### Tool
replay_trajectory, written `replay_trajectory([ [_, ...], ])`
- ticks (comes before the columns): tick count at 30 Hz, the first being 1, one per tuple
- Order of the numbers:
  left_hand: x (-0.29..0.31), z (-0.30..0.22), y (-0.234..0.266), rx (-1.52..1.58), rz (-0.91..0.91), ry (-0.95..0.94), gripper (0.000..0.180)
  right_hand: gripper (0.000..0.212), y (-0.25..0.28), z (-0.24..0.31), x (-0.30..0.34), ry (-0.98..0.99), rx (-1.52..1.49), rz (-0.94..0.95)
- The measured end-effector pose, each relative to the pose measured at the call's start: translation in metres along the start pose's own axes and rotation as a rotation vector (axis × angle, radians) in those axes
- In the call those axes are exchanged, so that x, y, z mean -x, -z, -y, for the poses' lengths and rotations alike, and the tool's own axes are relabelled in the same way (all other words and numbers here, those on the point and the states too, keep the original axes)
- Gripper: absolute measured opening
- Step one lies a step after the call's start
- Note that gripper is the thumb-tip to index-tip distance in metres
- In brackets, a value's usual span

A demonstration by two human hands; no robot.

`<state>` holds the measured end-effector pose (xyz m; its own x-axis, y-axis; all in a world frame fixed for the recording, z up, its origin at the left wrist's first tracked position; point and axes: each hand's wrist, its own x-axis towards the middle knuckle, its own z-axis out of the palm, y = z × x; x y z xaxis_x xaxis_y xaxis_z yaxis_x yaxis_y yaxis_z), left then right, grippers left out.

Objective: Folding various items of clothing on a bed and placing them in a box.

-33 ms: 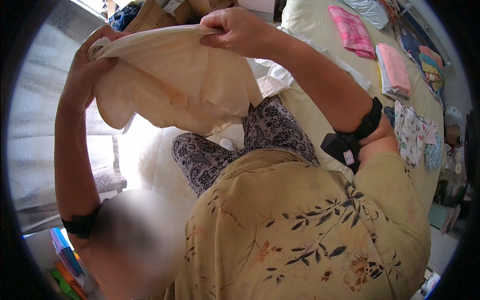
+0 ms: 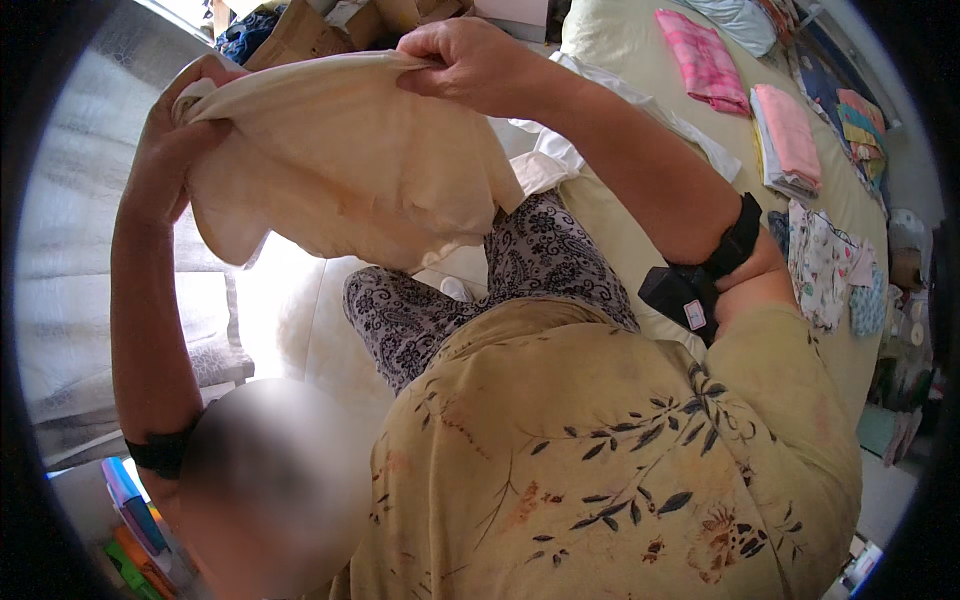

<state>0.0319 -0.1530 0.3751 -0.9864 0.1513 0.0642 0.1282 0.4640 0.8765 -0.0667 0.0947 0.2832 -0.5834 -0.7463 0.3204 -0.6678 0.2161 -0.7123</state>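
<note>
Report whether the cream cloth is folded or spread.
Largely spread: the cream cloth hangs broad and loose between the left hand and right hand.

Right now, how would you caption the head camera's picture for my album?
The left hand and right hand hold a cream cloth between them, while folded pink fabrics lie on the bed.

- My left hand (image 2: 165, 140) is curled in a grip, fingers bent over at the top, thumb pointing inward below them.
- My left forearm (image 2: 150, 310) runs nearly straight up to the wrist (image 2: 147, 208).
- My right hand (image 2: 475, 68) is closed in a pinch, its fingertips aimed toward my left.
- My right forearm (image 2: 620, 150) slants leftward from the elbow.
- I hold both arms stretched forward, hands well apart.
</note>
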Motion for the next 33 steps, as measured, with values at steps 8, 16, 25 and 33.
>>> replay_trajectory([
  [8,0.033,0.022,-0.015,0.470,-0.215,0.075,0.024,0.015,-0.029,0.006,0.018,0.042,-0.678,0.025],
  [16,0.028,0.005,-0.054,-0.037,-0.114,0.022,0.054,0.019,-0.042,0.003,0.011,0.116,-0.663,-0.121],
  [25,0.019,0.005,-0.072,-0.845,-0.176,-0.057,0.024,0.021,-0.035,0.013,-0.009,0.138,-0.482,0.126],
  [33,0.014,-0.005,-0.044,-0.787,-0.198,-0.115,0.017,0.018,-0.051,-0.003,-0.004,0.043,-0.456,0.228],
])
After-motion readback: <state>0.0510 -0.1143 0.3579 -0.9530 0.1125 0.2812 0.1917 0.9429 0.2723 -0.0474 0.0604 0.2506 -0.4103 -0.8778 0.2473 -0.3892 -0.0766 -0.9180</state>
